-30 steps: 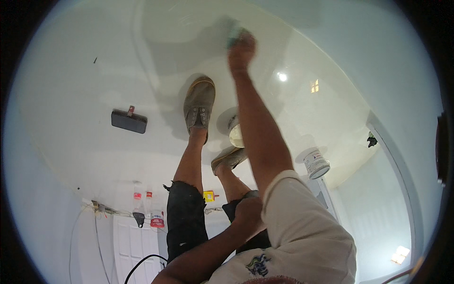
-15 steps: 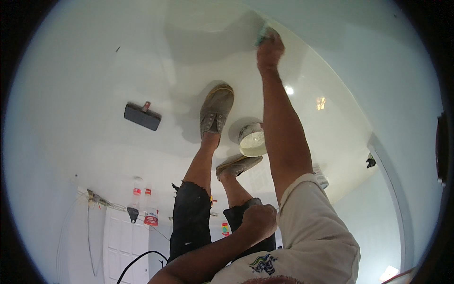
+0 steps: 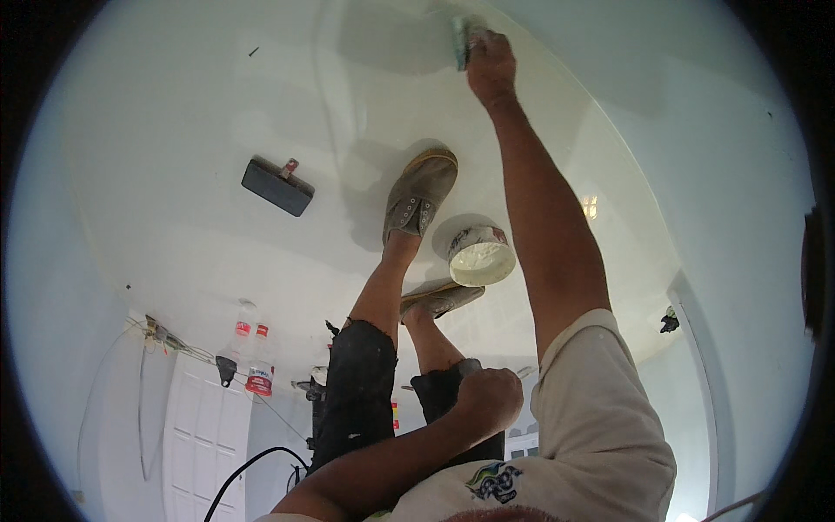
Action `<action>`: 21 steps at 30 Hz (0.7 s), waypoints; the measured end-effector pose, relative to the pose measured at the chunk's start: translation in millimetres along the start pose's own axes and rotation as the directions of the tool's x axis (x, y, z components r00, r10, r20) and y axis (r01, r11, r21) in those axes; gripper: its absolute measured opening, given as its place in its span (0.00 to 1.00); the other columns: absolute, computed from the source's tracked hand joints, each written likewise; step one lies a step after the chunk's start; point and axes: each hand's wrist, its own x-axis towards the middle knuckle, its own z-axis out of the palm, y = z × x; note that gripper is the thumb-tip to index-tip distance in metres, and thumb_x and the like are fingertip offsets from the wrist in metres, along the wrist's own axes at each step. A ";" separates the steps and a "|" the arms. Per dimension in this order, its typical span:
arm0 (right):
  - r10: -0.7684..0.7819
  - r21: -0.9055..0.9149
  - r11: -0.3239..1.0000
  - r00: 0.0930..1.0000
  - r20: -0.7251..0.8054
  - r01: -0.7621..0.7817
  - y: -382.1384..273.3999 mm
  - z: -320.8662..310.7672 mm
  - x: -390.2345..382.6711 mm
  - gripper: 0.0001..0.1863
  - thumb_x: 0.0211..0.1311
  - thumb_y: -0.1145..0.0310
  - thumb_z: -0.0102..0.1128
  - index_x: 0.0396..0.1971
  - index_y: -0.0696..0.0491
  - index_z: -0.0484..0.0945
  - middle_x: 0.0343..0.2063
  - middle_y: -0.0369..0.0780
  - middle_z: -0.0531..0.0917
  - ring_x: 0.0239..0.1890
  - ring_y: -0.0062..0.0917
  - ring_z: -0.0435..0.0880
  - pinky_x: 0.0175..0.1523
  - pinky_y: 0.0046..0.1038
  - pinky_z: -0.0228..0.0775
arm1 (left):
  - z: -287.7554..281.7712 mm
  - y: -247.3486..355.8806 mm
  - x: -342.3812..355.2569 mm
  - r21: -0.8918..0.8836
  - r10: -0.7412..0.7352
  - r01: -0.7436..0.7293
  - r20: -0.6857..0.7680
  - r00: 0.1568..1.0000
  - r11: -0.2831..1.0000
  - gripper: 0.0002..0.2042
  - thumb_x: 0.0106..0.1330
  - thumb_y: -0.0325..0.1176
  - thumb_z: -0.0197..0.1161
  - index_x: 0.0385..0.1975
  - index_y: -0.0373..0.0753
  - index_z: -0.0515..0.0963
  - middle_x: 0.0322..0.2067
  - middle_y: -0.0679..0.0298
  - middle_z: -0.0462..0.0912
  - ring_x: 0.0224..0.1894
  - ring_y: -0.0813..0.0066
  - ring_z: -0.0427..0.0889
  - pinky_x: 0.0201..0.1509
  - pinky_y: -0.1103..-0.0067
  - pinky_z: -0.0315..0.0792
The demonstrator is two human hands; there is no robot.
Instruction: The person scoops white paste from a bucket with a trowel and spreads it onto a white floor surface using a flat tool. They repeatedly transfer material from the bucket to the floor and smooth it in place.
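Observation:
My right hand (image 3: 491,70) reaches far out at the top of the view. Its fingers are closed on a pale green flat pad (image 3: 460,43), slightly blurred, against the whitish surface near the curved wall edge. My left hand (image 3: 490,400) is a fist in front of my thigh; whatever it may hold is hidden. A round tub of whitish paste (image 3: 483,261) stands near my shoes, left of my right forearm. To the left lies a dark rectangular flat tool with a short reddish handle (image 3: 278,185).
My grey shoes (image 3: 422,187) rest on the whitish floor (image 3: 174,217). Plastic bottles with red labels (image 3: 261,374) stand at the lower left, near loose cables (image 3: 170,339) and a white panelled door (image 3: 204,426). A bluish wall (image 3: 696,157) curves along the right.
My right hand has moved up and a little left with the pale green pad. The tub shows more fully beside my forearm. My left fist stays in front of my thigh.

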 end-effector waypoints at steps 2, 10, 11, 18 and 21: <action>-0.216 -0.160 0.963 0.976 0.022 0.216 12.5 26.1 -27.6 0.12 0.71 0.66 0.52 0.44 0.58 0.78 0.47 0.52 0.81 0.50 0.48 0.80 0.58 0.47 0.73 | 7.2 -0.4 0.1 -0.003 0.034 -0.034 0.033 0.999 0.999 0.10 0.60 0.33 0.62 0.28 0.31 0.83 0.25 0.50 0.86 0.29 0.58 0.89 0.29 0.67 0.82; -0.519 -0.531 0.602 0.797 0.308 0.597 12.7 32.3 -34.1 0.16 0.71 0.66 0.51 0.53 0.53 0.80 0.50 0.45 0.82 0.53 0.41 0.80 0.60 0.41 0.73 | -14.0 7.6 6.8 0.006 -0.039 0.039 0.082 0.996 0.999 0.11 0.62 0.33 0.60 0.31 0.30 0.83 0.29 0.49 0.88 0.32 0.58 0.90 0.35 0.67 0.83; -0.020 -0.084 0.996 0.977 0.211 0.039 -28.2 28.1 -24.0 0.16 0.69 0.66 0.53 0.53 0.52 0.80 0.48 0.45 0.82 0.53 0.41 0.80 0.60 0.40 0.73 | -14.2 1.9 3.0 0.009 -0.090 0.090 0.074 0.993 0.996 0.11 0.62 0.33 0.60 0.32 0.30 0.83 0.29 0.49 0.88 0.32 0.58 0.90 0.36 0.66 0.83; -0.440 -0.188 0.873 0.893 0.092 0.449 15.2 94.3 -143.8 0.16 0.64 0.66 0.56 0.48 0.57 0.81 0.48 0.51 0.79 0.55 0.48 0.77 0.64 0.48 0.69 | 0.9 5.4 2.6 -0.142 -0.011 0.013 0.016 1.000 0.990 0.12 0.61 0.37 0.64 0.34 0.32 0.84 0.31 0.50 0.88 0.37 0.57 0.90 0.40 0.65 0.84; -0.290 0.057 0.957 0.918 0.269 0.286 -33.0 115.6 -182.1 0.15 0.64 0.68 0.56 0.46 0.58 0.82 0.47 0.50 0.80 0.54 0.47 0.78 0.63 0.46 0.70 | 17.2 -13.9 5.8 -0.145 -0.054 0.053 -0.008 0.998 0.988 0.14 0.59 0.39 0.65 0.36 0.34 0.84 0.33 0.50 0.88 0.40 0.57 0.90 0.43 0.66 0.83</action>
